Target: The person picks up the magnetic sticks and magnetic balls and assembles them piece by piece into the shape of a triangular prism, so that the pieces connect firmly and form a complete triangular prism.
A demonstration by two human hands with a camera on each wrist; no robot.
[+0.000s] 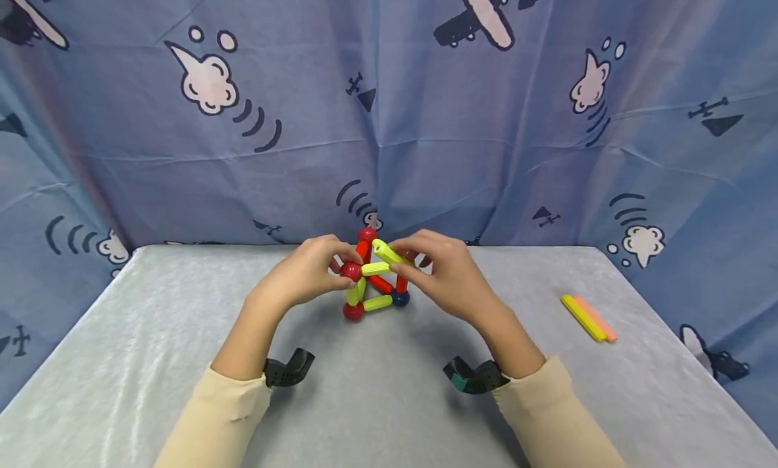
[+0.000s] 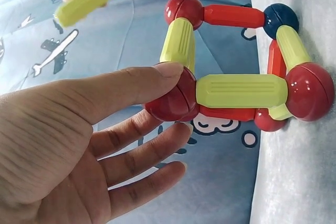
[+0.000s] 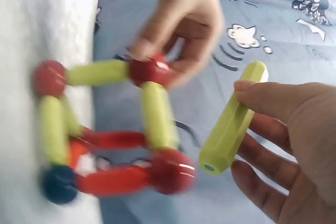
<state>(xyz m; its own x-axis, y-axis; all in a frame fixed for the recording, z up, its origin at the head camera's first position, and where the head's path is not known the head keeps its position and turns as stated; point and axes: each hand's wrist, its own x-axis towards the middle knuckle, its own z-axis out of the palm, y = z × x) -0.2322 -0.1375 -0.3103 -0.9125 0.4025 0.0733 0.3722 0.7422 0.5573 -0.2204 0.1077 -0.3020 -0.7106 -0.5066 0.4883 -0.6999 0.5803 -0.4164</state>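
A frame of magnetic rods and balls stands on the table, with red balls, dark blue ball (image 1: pixel 400 298), yellow-green rods (image 2: pixel 241 91) and red rods (image 2: pixel 233 16). At an upper corner, my left hand (image 1: pixel 306 269) pinches a red ball (image 2: pixel 176 98) between thumb and index finger; its other fingers lie loosely below. My right hand (image 1: pixel 446 272) holds a loose yellow-green rod (image 3: pixel 231 124) between thumb and fingers. That rod is tilted, above the frame's upper right side, and apart from the balls in the right wrist view. Another red ball (image 3: pixel 170 171) forms an upper corner nearby.
A yellow rod (image 1: pixel 583 317) and an orange rod (image 1: pixel 598 319) lie side by side at the right of the grey-white cloth-covered table (image 1: pixel 389 400). A blue patterned curtain (image 1: pixel 304 137) hangs behind the table's far edge.
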